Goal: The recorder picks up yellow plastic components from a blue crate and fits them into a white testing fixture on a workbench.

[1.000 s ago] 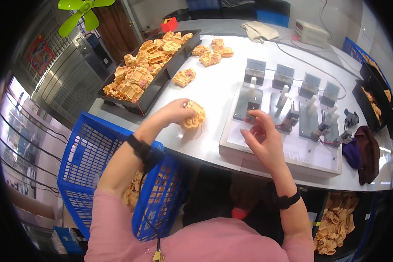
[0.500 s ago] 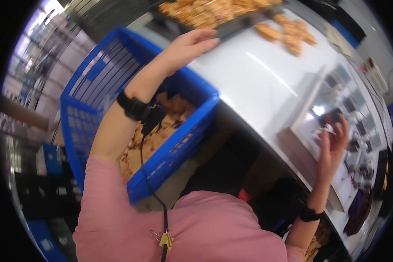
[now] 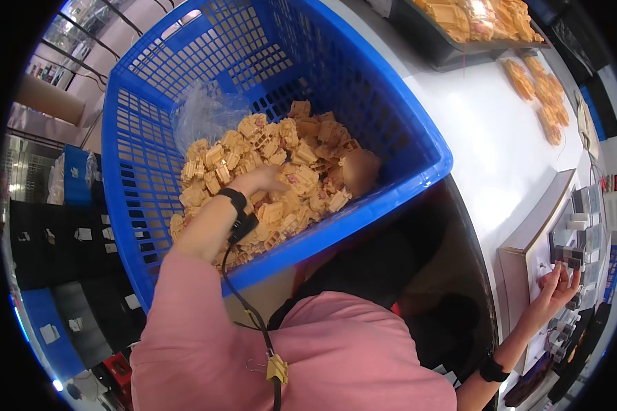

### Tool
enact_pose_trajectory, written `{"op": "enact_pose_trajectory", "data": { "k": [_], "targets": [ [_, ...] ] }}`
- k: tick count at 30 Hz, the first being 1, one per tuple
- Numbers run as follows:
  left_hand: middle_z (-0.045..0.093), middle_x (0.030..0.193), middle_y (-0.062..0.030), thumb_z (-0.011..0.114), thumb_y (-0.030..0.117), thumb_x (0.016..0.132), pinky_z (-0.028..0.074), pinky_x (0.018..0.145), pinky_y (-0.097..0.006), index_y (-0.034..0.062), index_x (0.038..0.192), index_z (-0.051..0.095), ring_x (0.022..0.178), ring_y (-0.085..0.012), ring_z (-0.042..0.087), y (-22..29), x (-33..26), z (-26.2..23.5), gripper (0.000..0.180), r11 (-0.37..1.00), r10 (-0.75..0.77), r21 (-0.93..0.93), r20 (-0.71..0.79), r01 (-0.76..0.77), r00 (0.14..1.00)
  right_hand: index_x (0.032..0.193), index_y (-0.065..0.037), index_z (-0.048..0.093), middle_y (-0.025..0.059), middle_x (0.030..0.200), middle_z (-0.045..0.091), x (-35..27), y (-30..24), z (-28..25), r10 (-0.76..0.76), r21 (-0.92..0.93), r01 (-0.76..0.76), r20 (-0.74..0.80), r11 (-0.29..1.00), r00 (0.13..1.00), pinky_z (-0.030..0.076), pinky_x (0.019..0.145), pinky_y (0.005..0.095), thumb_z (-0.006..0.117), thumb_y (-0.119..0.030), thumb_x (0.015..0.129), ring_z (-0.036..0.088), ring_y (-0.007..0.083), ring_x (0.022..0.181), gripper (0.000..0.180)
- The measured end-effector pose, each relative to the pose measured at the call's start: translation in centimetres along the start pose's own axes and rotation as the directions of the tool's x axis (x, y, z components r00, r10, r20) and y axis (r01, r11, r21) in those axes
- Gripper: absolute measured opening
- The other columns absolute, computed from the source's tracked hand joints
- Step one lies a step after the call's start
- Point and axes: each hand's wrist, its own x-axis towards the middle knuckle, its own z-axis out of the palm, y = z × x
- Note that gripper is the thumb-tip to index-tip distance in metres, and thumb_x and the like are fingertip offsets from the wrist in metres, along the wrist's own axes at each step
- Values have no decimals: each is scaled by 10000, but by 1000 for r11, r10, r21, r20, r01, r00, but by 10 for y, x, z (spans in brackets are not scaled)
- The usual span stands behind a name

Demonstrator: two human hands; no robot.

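My left hand (image 3: 259,181) is down inside a blue plastic basket (image 3: 410,113), among a heap of tan moulded plastic parts (image 3: 232,152). Its fingertips are sunk between the parts, so whether they grip one is hidden. Far to the right, my right hand (image 3: 559,286) is raised beside a white box-like fixture (image 3: 528,264) carrying several grey and black blocks (image 3: 570,256). Its fingers are bent but apart, close to one block, and nothing shows in them.
A dark tray (image 3: 449,55) full of tan parts stands at the back of the white table (image 3: 459,130). More tan parts (image 3: 548,96) lie right of it. Clear plastic film (image 3: 209,116) is in the basket. A cable (image 3: 253,322) runs from my left wrist.
My left hand has gone from beside the dark tray down into the basket. The view has swung left, bringing the basket's heap into sight. My right hand stays by the fixture.
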Motion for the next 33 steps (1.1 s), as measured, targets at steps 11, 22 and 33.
{"op": "enact_pose_trajectory", "data": {
  "k": [11,22,33],
  "targets": [
    [520,1339,-264,816,474,688,492,992,-502,77,1380,538,1204,-432,567,51,-25,29,845,934,184,299,65,-195,981,1522,3,316,58,1031,611,-2,10,-7,-40,84,36,46,996,998,463,673,233,562,-122,1045,503,85,738,551],
    [635,1246,-241,722,619,758,500,978,-524,-7,1337,607,1120,-412,628,37,-3,12,861,934,33,349,133,-78,991,1538,-61,354,30,967,569,-6,16,-3,-29,141,26,16,990,999,406,640,205,564,-112,1040,446,72,713,543],
    [642,1259,-134,677,77,873,599,805,-378,-15,1277,528,1107,-255,674,32,-79,-52,441,308,-33,-947,-104,-89,994,1540,-60,351,19,963,561,-8,13,-1,-82,242,72,33,968,996,395,632,197,538,-75,1035,454,59,719,538]
  ]
}}
